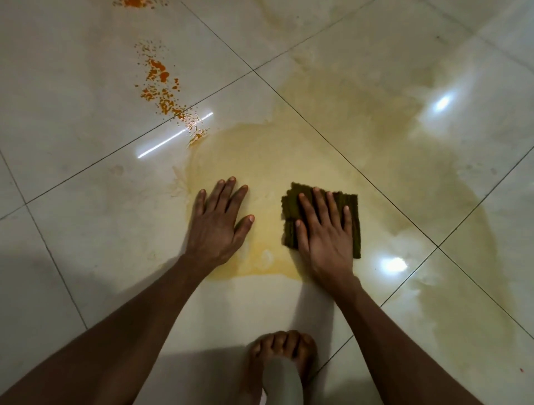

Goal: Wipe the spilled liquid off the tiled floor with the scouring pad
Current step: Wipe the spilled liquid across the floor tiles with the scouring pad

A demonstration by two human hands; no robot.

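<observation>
A dark green scouring pad (pixel 291 202) lies flat on the glossy tiled floor (pixel 86 202). My right hand (pixel 323 231) presses on it with straight, spread fingers and covers much of it. My left hand (pixel 219 222) rests flat on the floor just left of the pad, fingers straight, holding nothing. A wide, pale yellow smear of liquid (pixel 361 138) spreads under and around both hands and far to the right. Bright orange droplets and blobs (pixel 164 89) trail from the upper left down to the smear's edge.
My bare foot (pixel 284 349) stands on the floor below the hands, with a grey trouser leg (pixel 281 381) above it. More orange spots (pixel 133 3) show at the top edge. Dark grout lines cross the tiles, and lamp reflections glare on the wet surface.
</observation>
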